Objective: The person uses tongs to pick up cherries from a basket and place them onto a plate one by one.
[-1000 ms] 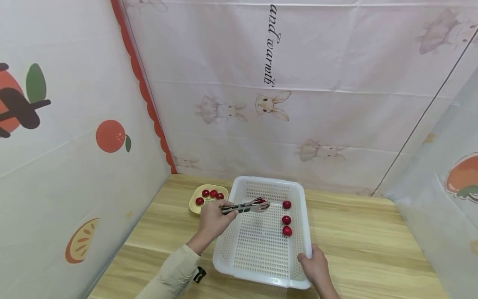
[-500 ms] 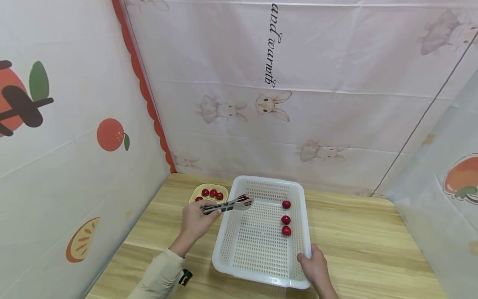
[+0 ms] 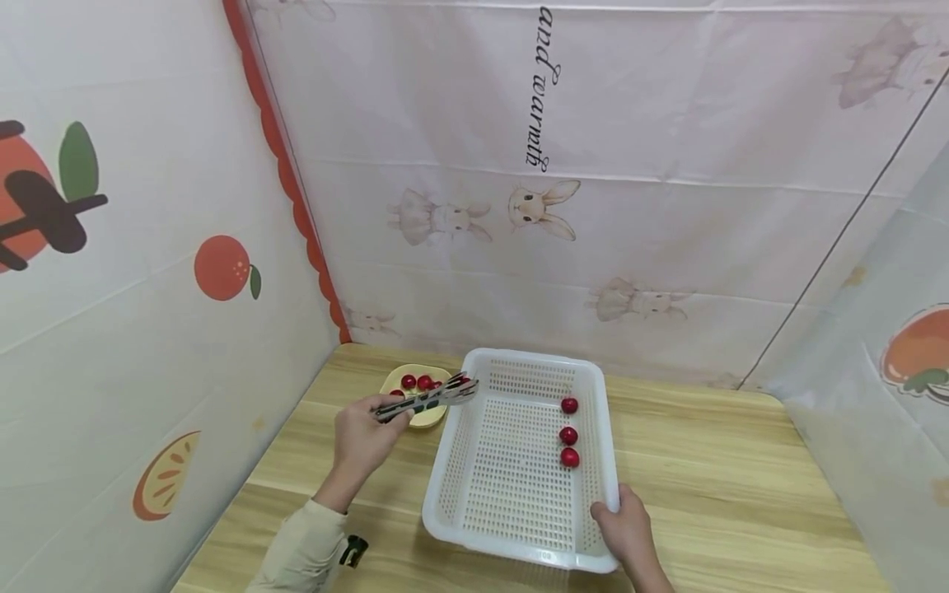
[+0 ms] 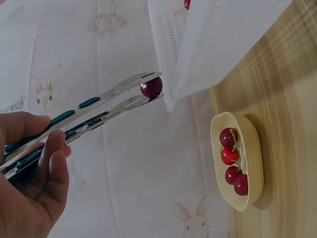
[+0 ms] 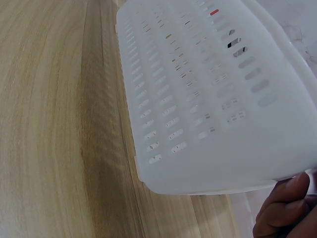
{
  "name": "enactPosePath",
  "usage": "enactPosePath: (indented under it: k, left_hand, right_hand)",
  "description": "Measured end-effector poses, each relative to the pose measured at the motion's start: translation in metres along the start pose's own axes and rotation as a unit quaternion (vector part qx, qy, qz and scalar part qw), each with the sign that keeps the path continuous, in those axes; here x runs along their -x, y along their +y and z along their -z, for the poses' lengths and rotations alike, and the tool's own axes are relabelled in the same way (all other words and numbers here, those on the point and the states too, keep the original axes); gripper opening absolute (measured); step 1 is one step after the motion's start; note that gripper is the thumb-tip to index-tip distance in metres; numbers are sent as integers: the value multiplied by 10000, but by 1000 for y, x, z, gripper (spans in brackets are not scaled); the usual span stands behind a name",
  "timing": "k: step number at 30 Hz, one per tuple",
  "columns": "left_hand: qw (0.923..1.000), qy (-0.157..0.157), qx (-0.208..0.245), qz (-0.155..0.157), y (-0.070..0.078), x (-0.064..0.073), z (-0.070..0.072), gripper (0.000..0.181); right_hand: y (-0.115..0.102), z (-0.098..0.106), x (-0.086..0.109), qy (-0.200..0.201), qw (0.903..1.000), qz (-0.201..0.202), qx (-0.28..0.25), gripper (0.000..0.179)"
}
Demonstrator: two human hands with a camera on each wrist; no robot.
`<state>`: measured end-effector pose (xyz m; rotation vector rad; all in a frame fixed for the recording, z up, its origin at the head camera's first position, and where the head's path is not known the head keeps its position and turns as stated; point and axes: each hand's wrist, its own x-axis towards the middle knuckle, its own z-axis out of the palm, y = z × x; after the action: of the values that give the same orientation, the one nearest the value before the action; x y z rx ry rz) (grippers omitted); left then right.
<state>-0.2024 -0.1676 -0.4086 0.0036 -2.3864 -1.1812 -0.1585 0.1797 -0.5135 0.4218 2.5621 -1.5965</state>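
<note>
My left hand (image 3: 365, 439) grips metal tongs (image 3: 426, 400) by their dark green handle pads. Between the tong tips a dark red cherry (image 4: 151, 88) is pinched, held in the air over the basket's left rim. Below and left of it, a small yellow dish (image 4: 255, 163) holds several cherries with stems. My right hand (image 3: 625, 531) grips the near right rim of a white perforated plastic basket (image 3: 608, 461), thumb on the inner side. Inside the basket lie 3 cherries (image 3: 568, 436) along the right side. In the right wrist view, curled fingers (image 5: 285, 203) hold the rim.
A wood-grain table (image 3: 712, 486) carries the dish and basket, which stand close together. Behind it hangs a printed cloth wall (image 3: 460, 305) with rabbits. More cloth walls close off the left and right sides.
My left hand has moved left with the tongs and their cherry, from above the basket's inside to its left rim beside the dish. The right hand and basket have stayed in place.
</note>
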Motion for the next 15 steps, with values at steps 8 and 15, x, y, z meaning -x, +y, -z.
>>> enactPosePath:
  k: [8,15]
  left_hand:
    - [9993,333,131,-75,-8,-2,11,14]
    - [9981,610,-3,-26,-17,-7,17,15]
  right_hand:
    - [1,0,0,32,10000,38,28,44]
    - [1,-1,0,48,9999,91,42,45]
